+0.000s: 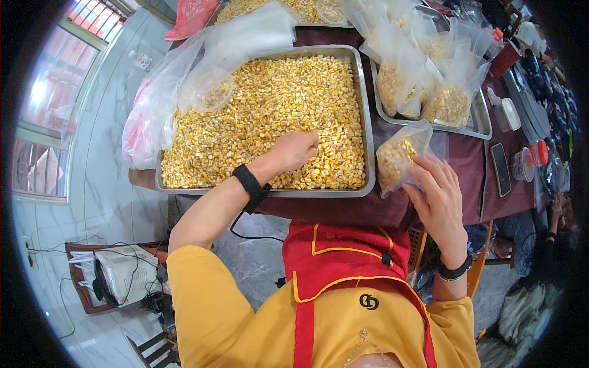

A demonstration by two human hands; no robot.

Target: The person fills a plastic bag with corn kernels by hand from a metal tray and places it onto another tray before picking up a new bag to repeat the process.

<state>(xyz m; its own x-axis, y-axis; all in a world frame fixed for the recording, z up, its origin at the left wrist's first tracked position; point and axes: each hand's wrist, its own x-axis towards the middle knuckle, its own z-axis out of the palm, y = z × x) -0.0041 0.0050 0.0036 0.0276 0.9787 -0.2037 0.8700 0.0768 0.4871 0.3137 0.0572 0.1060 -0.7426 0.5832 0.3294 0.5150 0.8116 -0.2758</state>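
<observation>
A large metal tray (370, 141) is filled with yellow corn kernels (294, 92). Over its near right part, my left hand (294, 151) is closed with curled fingers, low against the kernels; whatever lies inside the fingers is hidden. Just right of the tray, a clear plastic bag of corn kernels (394, 161) stands on the table with its top loose. My right hand (438, 190) grips this bag's right side, thumb in front and fingers behind. A clear plastic bowl (208, 89) with some kernels rests at the tray's far left.
Several filled plastic bags (451, 104) stand in a second metal tray (485, 122) at the back right. Flat empty bags (251, 30) lie over the big tray's far edge. A phone (500, 170) and a red-lidded jar (524, 164) sit on the tablecloth (343, 208) at right.
</observation>
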